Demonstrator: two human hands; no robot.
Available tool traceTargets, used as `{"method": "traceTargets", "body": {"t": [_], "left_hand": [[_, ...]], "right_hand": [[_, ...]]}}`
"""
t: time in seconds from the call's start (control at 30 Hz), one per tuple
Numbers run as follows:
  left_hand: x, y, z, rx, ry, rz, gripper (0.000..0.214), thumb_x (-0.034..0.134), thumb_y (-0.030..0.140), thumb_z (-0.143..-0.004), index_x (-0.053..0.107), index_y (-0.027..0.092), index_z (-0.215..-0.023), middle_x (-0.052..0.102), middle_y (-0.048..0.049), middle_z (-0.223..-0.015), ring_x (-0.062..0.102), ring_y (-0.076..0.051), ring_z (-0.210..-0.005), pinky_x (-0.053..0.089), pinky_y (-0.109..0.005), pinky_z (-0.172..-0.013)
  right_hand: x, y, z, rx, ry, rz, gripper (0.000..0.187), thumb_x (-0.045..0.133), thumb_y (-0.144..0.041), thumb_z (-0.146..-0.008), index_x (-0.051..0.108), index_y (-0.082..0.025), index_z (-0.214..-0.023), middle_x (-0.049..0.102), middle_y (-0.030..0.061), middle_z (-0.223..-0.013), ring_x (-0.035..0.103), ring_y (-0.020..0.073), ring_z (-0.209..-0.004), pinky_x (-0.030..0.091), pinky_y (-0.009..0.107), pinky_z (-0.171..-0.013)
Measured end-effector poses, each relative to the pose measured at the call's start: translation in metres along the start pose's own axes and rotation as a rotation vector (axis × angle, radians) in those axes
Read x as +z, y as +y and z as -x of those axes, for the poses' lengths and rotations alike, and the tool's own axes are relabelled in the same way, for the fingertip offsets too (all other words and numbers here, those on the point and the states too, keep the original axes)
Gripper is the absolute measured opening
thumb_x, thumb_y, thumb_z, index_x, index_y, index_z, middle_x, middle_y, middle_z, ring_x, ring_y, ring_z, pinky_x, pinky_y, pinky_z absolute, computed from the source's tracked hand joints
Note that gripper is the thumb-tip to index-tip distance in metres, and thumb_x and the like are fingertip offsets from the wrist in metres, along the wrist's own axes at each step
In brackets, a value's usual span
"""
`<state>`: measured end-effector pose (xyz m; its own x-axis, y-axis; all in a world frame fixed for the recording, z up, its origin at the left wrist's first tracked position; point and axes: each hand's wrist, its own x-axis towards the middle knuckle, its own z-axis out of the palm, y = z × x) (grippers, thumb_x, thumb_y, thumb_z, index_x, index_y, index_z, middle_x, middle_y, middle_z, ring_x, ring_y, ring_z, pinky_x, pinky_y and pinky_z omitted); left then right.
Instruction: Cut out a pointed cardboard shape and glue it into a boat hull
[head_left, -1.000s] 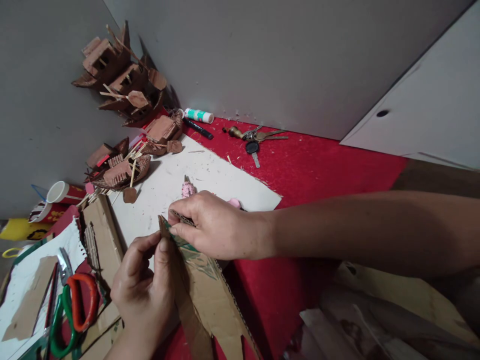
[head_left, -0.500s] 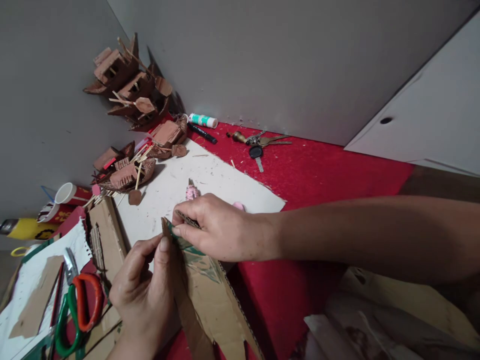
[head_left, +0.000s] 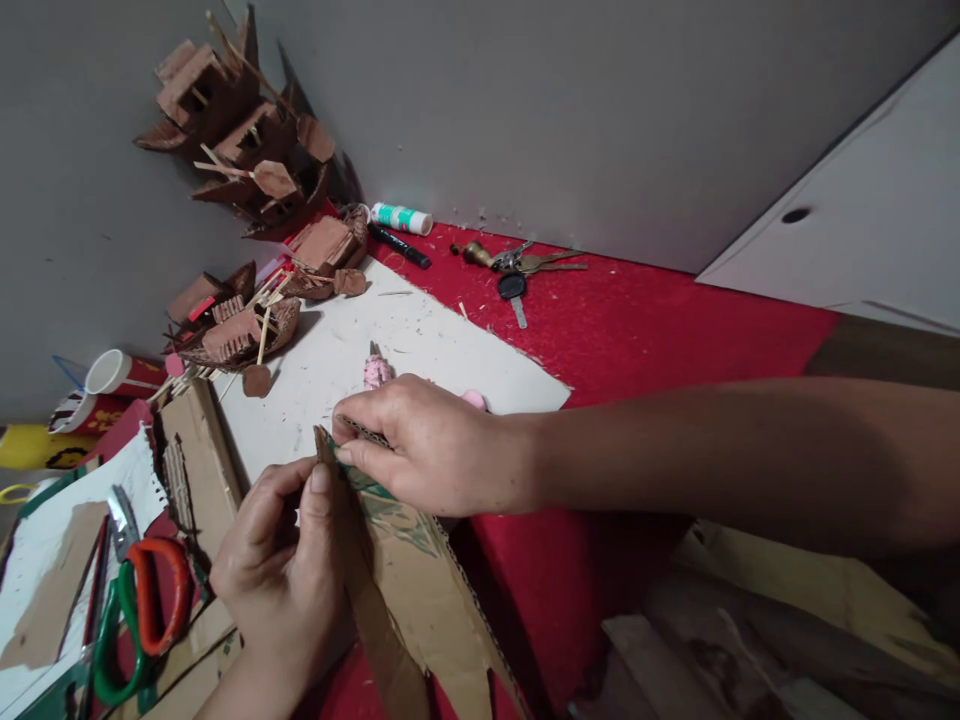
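Observation:
A long piece of brown cardboard with green print at its top end is held between my two hands, with a narrower strip along its left side. My left hand pinches the upper tip of that strip between thumb and forefinger. My right hand is closed over the cardboard's top edge, its thumb on the green-printed face. The strip and the wider part stand apart at the top; whether they still join lower down I cannot tell. Just beyond my right hand lies a pink pointed tool on white paper.
Several brown cardboard model boats stand at the left and back corner. A glue stick, a black marker and keys lie on the red surface. Scissors and paper cups are at the left.
The view has shifted slightly, so the boats and scissors appear farther left. Both hands keep their hold on the cardboard, with hardly any movement between them.

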<state>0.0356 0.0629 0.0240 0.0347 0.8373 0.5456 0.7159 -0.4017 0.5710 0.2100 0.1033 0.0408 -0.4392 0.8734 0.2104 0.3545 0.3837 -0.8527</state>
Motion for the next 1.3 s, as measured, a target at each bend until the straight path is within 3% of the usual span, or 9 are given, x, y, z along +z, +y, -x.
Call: {"method": "traceTargets", "body": {"t": [0.2, 0.4, 0.6, 0.83, 1.07, 1.3], "left_hand": [[-0.001, 0.003, -0.004, -0.015, 0.047, 0.041, 0.005, 0.069, 0.023, -0.08, 0.072, 0.019, -0.083, 0.066, 0.0011, -0.07, 0.058, -0.01, -0.059, 0.048, -0.02, -0.056], [0.001, 0.006, -0.001, 0.011, 0.084, 0.067, 0.019, 0.069, 0.017, -0.08, 0.073, 0.022, -0.098, 0.073, -0.001, -0.086, 0.067, -0.013, -0.073, 0.054, -0.024, -0.07], [-0.004, -0.002, 0.001, 0.06, -0.032, 0.04, 0.041, 0.068, 0.013, -0.081, 0.067, 0.03, -0.118, 0.073, -0.0021, -0.107, 0.068, -0.016, -0.086, 0.055, -0.029, -0.08], [-0.006, -0.003, -0.001, 0.153, -0.056, -0.025, 0.049, 0.068, 0.008, -0.08, 0.064, 0.035, -0.121, 0.073, 0.0022, -0.108, 0.067, -0.012, -0.092, 0.052, -0.024, -0.083], [0.0, -0.002, -0.001, 0.138, -0.022, 0.012, 0.044, 0.068, 0.009, -0.08, 0.067, 0.032, -0.118, 0.073, 0.002, -0.104, 0.067, -0.012, -0.09, 0.052, -0.022, -0.082], [0.002, 0.003, -0.001, -0.041, -0.016, 0.147, 0.033, 0.067, 0.019, -0.083, 0.07, 0.031, -0.113, 0.072, 0.0012, -0.101, 0.065, -0.011, -0.089, 0.05, -0.02, -0.081]], "right_hand": [[0.0, 0.001, 0.0, -0.013, 0.033, -0.098, 0.012, 0.053, -0.014, -0.085, 0.055, -0.015, -0.073, 0.048, -0.0054, -0.061, 0.04, 0.0082, -0.058, 0.029, 0.023, -0.064], [-0.001, -0.002, 0.003, 0.003, 0.096, -0.122, 0.01, 0.053, -0.012, -0.083, 0.057, -0.015, -0.075, 0.052, -0.0051, -0.063, 0.041, 0.0079, -0.058, 0.031, 0.023, -0.065], [-0.001, -0.004, 0.004, -0.016, 0.056, -0.088, 0.01, 0.052, -0.011, -0.086, 0.056, -0.014, -0.077, 0.05, -0.005, -0.063, 0.039, 0.0079, -0.056, 0.03, 0.023, -0.062], [0.0, -0.002, 0.003, -0.029, 0.033, -0.01, 0.012, 0.05, -0.012, -0.088, 0.056, -0.014, -0.078, 0.054, -0.0014, -0.069, 0.044, 0.0099, -0.062, 0.031, 0.023, -0.064], [0.003, 0.002, 0.0, -0.042, 0.054, 0.006, 0.012, 0.05, -0.013, -0.087, 0.055, -0.014, -0.076, 0.054, -0.0013, -0.069, 0.044, 0.0104, -0.062, 0.03, 0.024, -0.063], [-0.001, 0.0, -0.002, -0.028, 0.046, -0.011, 0.01, 0.051, -0.014, -0.086, 0.055, -0.015, -0.077, 0.052, -0.0031, -0.065, 0.041, 0.0094, -0.059, 0.029, 0.024, -0.063]]}}
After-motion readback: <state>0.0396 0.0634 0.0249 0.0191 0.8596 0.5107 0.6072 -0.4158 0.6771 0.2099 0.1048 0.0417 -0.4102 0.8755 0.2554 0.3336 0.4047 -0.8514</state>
